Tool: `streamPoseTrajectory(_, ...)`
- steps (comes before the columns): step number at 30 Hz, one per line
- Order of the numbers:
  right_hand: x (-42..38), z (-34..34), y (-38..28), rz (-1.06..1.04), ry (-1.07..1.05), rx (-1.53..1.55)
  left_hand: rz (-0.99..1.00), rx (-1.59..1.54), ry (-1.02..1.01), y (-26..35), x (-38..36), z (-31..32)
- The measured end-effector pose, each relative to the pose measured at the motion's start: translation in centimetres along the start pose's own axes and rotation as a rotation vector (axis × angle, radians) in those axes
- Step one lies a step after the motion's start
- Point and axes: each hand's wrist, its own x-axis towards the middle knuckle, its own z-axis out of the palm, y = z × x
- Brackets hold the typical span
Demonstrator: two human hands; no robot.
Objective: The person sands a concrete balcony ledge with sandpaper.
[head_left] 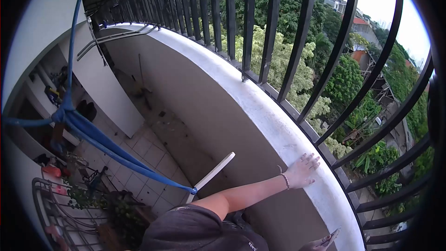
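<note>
My left hand [304, 169] lies flat on the white top of the low balcony wall [260, 107], its fingers spread and nothing in it. A bracelet circles that wrist. At the bottom edge, my right hand [318, 245] is partly cut off by the frame. Its fingers are closed on a thin flat object [334, 236] with a pale edge, whose kind I cannot make out. Beside my left arm, a white bar [216, 171] slants up, with a blue rope [139, 169] tied around it.
Black metal railings [274, 32] rise from the wall, with trees beyond. The blue rope stretches left to a knot [65, 111]. A metal rack [46, 195] and potted plants [123, 214] stand at lower left. A broom [141, 76] leans farther along the tiled floor [153, 151].
</note>
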Motion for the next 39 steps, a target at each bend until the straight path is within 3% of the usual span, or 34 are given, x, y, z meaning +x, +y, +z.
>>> streamPoseTrajectory(6,2.1,7.8,-2.4,-0.218,-0.437,0.027,-0.151,0.051,0.123,-7.0,-2.6,-0.8)
streamPoseTrajectory(13,2.0,11.6,-4.1,-0.243,-0.659,0.131,-0.273,0.096,0.235,-10.4,-3.4,-1.7)
streamPoseTrajectory(19,2.2,13.4,-3.5,-0.351,-0.671,0.191,-0.283,0.074,0.257,-10.1,-3.4,-1.8)
streamPoseTrajectory(28,3.5,18.7,-6.3,-0.348,-0.795,0.213,-0.256,0.018,0.300,-10.4,-3.4,-1.8)
streamPoseTrajectory(39,3.0,22.5,-8.1,-0.394,-0.717,0.183,-0.261,-0.049,0.250,-10.5,-3.7,-2.6)
